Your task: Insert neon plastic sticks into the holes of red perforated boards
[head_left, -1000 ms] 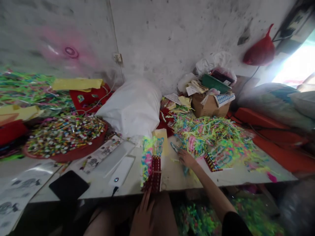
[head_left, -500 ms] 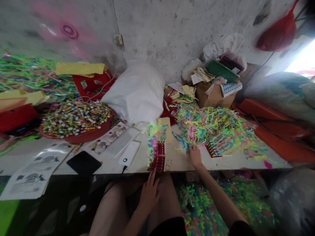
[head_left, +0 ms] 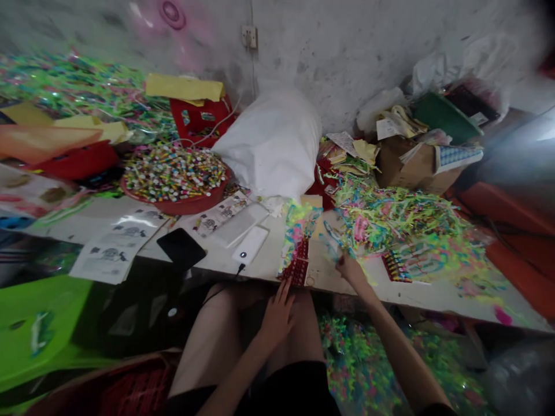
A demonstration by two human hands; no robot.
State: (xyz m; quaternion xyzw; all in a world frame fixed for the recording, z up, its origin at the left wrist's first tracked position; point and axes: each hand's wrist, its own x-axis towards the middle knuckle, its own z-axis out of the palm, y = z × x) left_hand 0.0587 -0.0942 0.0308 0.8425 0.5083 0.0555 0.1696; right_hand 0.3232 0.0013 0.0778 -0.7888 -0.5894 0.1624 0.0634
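My left hand point(head_left: 278, 315) lies at the table's front edge with fingers stretched out. Its fingertips touch the near end of a dark red board with rows of small marks point(head_left: 297, 271). Colourful curly strands point(head_left: 292, 231) lie along the board's left side and far end. My right hand point(head_left: 348, 267) is just right of the board, low over the table, its fingers curled closed. A blurred blue-and-yellow strand point(head_left: 333, 245) shows at its fingers; its exact shape is smeared. Beyond and right of that hand spreads a heap of similar strands point(head_left: 403, 216).
A second dark red board with a row of colourful pieces point(head_left: 393, 267) lies at the right. On the left are a red basin point(head_left: 182, 205) of small colourful tubes, a white power bank point(head_left: 251, 245), a black tablet-like slab point(head_left: 181, 247) and printed sheets point(head_left: 106, 254). A white sack point(head_left: 273, 144) stands behind.
The view has turned left and down, so everything sits differently in it. My right hand has gone from fingers reaching at the heap's edge to curled closed, with a strand at them.
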